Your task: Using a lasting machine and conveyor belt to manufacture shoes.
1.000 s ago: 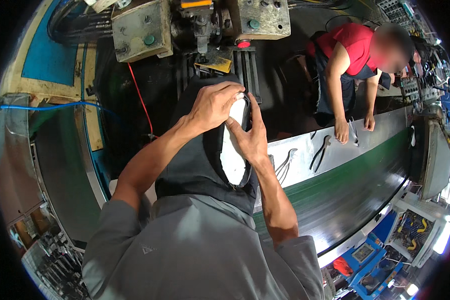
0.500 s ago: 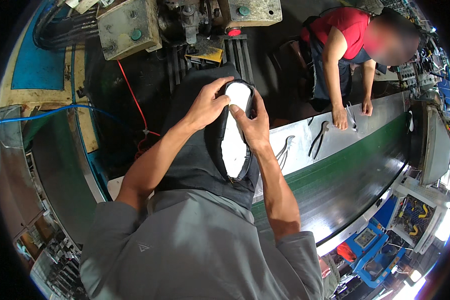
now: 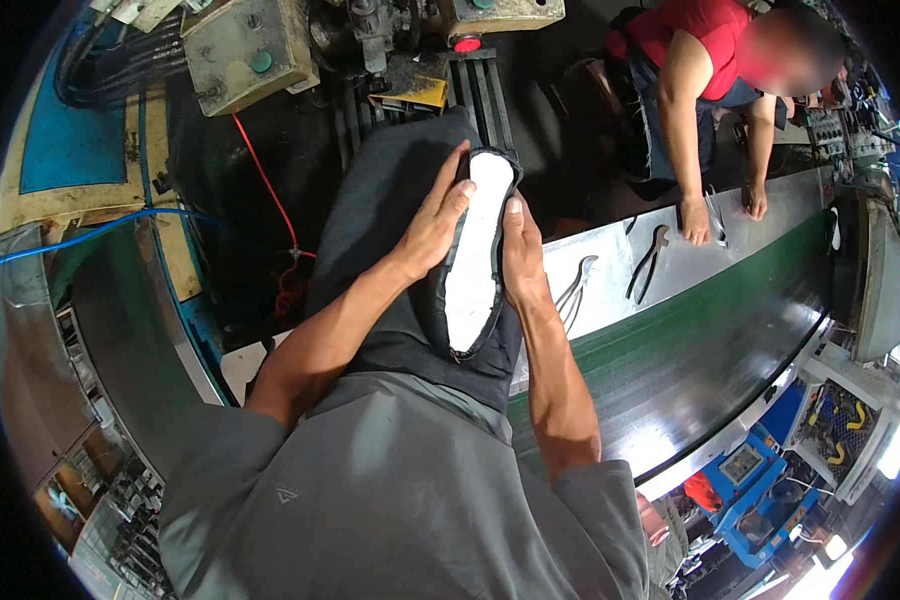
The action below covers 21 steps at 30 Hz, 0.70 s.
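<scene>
A black shoe upper (image 3: 439, 300) lies bottom up over my lap, its white insole (image 3: 477, 250) facing me. Black material folds over the insole's edge all round. My left hand (image 3: 433, 228) is closed on the left side of the shoe upper, thumb at the insole's edge. On the opposite side my right hand (image 3: 522, 252) grips it, the thumb pointing up along the rim. The undersides of both hands' fingers are hidden.
To my right, pincers (image 3: 649, 264) and another pair of pliers (image 3: 576, 290) lie on a metal ledge (image 3: 602, 246) beside a green conveyor belt (image 3: 660, 330). A person in red (image 3: 685, 50) works there. Ahead stands a machine (image 3: 245, 55); a red hose (image 3: 263, 185) hangs left.
My right thumb has moved off the white insole to its right edge. My left hand has slid slightly down along the side. The shoe upper has shifted a little.
</scene>
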Available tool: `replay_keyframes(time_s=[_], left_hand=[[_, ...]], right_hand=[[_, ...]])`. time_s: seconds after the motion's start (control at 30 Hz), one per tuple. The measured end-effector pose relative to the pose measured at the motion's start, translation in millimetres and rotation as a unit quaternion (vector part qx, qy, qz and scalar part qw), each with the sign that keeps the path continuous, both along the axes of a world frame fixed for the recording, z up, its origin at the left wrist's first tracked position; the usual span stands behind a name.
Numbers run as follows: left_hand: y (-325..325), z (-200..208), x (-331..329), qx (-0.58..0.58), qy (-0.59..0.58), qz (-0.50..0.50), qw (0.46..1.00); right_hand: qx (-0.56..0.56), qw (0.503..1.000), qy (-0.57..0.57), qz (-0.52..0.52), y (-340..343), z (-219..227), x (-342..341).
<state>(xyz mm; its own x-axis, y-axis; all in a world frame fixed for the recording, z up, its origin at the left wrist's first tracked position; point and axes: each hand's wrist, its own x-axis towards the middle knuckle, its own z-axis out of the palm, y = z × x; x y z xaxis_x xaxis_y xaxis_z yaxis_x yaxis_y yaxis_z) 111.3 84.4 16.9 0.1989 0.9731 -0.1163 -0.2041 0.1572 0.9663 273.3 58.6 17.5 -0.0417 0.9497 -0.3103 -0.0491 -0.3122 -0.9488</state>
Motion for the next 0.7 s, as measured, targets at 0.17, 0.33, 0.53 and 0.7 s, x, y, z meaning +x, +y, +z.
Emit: replay_keyframes(time_s=[0.17, 0.33, 0.53, 0.7], left_hand=[[-3.8, -8.4, -7.6, -0.006, 0.067, 0.048, 0.997], [5.0, -4.8, -5.3, -0.056, 0.062, 0.139, 0.987], [46.8, 7.1, -35.6, 0.082, 0.232, 0.067, 0.967], [38.4, 5.4, -59.2, 0.170, 0.277, 0.088, 0.942]], right_hand=[[0.054, 0.979, -0.194, 0.040, -2.6, 26.1, -7.8], [0.168, 0.815, -0.509, 0.219, -93.1, 89.5, -25.1], [0.220, 0.787, -0.543, 0.193, -118.0, 59.2, -17.1], [0.283, 0.766, -0.542, 0.199, -125.7, 56.6, -27.1]])
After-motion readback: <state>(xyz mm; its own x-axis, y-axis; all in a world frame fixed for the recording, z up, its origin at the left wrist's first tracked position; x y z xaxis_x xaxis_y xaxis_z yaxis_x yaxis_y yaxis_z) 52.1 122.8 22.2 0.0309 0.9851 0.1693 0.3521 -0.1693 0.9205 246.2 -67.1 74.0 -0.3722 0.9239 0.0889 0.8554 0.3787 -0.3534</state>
